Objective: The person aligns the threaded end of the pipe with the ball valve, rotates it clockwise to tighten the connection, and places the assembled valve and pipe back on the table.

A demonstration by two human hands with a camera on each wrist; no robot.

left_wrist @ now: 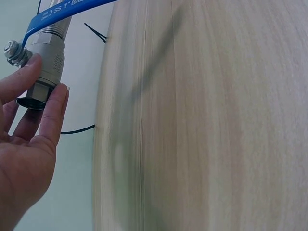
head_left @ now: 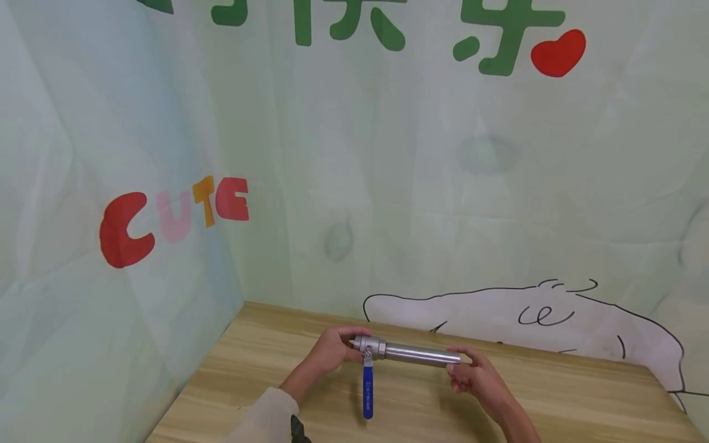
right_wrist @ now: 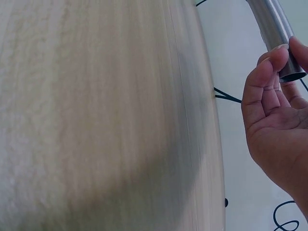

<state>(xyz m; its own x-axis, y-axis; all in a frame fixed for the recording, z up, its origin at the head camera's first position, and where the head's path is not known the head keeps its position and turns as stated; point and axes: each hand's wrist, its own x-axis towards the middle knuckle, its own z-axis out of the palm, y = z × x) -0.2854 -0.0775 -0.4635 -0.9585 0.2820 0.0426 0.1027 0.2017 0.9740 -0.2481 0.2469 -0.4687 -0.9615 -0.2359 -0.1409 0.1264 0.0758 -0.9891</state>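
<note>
Well, I have one long metal piece raised above the wood-grain desk (head_left: pixel 266 357): a ball valve (head_left: pixel 375 346) with a steel pipe (head_left: pixel 421 355) joined to it and a blue lever (head_left: pixel 368 392) pointing toward me. My left grip (head_left: pixel 331 349) is clamped on the valve's outer end, thumb against the body and fingers around it; my right grip (head_left: pixel 477 380) pinches the pipe between thumb and fingertips, close to its open mouth. I'd expect it to feel heavy for its size, more so on the left, where the valve body is thick. The metal looks stiff and hard to hurt, but the pipe is smooth, round and shiny, so it may slip or roll in a light pinch. Some thread shows at the joint, so I'd support both ends and spare it the strain. The valve's flat-sided end should give the surest hold; on the pipe, I'd wrap more fingers round. The lever could swing, so I'd not lift by it.
</note>
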